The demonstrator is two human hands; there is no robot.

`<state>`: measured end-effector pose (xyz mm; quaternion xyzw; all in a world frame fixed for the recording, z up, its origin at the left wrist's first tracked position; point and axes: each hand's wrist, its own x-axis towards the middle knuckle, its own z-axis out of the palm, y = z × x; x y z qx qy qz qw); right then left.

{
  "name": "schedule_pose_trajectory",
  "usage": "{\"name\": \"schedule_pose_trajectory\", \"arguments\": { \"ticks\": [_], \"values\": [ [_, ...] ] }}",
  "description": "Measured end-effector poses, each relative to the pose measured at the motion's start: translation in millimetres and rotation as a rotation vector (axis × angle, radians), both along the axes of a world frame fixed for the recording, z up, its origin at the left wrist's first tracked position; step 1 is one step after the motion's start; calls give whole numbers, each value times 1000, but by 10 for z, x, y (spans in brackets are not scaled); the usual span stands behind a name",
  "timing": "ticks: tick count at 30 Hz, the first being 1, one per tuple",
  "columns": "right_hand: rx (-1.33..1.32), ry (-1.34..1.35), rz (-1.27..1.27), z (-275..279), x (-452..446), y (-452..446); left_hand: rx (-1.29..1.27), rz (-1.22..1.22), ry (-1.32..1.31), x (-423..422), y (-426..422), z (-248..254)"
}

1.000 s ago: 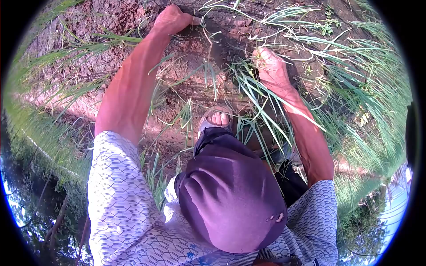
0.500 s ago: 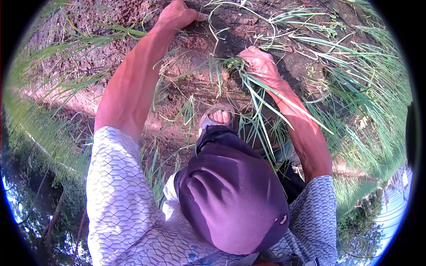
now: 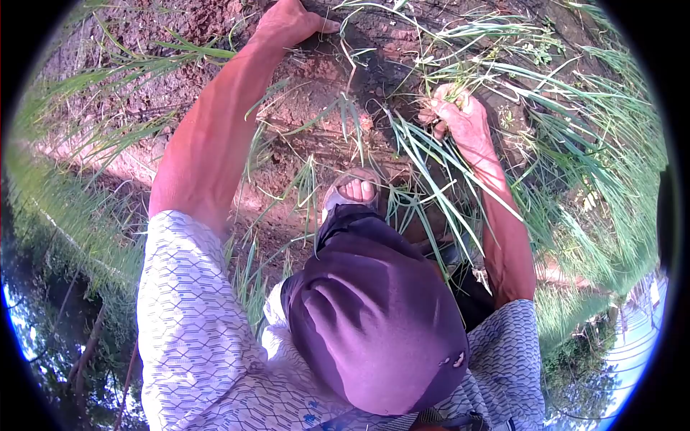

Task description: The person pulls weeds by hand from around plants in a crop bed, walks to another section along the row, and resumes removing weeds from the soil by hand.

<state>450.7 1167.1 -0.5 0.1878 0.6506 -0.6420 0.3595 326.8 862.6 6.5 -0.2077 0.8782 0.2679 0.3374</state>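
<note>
Right hand (image 3: 466, 123) has shifted away from the left hand (image 3: 287, 26) since half a second earlier and has turned so that its thumb shows; the left has held nearly the same spot. A weed tuft (image 3: 453, 92) lies between the thumb and curled fingers of the right hand, which is closed on it, with thin strands protruding past the fingertips. The tuft is fine, tangled and pale green. Long green leaves (image 3: 433, 172) spread just below that hand, toward the sandalled foot (image 3: 357, 189); they are narrow, smooth and bent over the soil (image 3: 309, 93). Left hand: fingers curled, one digit extended beside a thin stem (image 3: 353, 66); whether it grips anything cannot be determined.
</note>
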Motion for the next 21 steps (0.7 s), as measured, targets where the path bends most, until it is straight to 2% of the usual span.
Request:
{"name": "schedule_pose_trajectory", "arguments": {
  "ticks": [1,3,4,5,7,8,9,11,12,14,15,16,17,19,21],
  "values": [
    [48,8,63,15,10,-59,26,30,-36,37,41,38],
    [271,207,378,83,-63,-214,76,46,3,15,71,73],
    [186,220,338,21,-51,-318,77,39,35,24,71,83],
    [234,358,412,-19,-57,-385,77,32,61,53,62,77],
    [338,458,493,-156,-31,-501,37,18,47,48,22,-4],
    [455,989,444,-223,13,-602,26,20,47,53,20,-40],
    [419,692,508,-267,22,-634,17,24,50,57,15,-71],
    [526,925,639,-261,26,-664,7,-2,12,38,22,-46],
    [536,960,685,-273,14,-645,1,-15,-5,26,14,-30],
    [217,768,359,-296,70,-617,274,-119,-32,14,-77,87],
    [60,668,199,-301,96,-593,165,-140,50,48,-136,-208],
    [228,1064,306,-174,20,-534,51,-155,126,84,-202,-514],
    [265,934,377,-169,53,-430,41,-152,93,73,-191,-480],
    [-240,261,-224,-264,219,-198,19,-147,35,37,-175,-403],
    [107,324,-177,-240,142,234,16,-138,-4,35,-200,-479]
  ]
}}
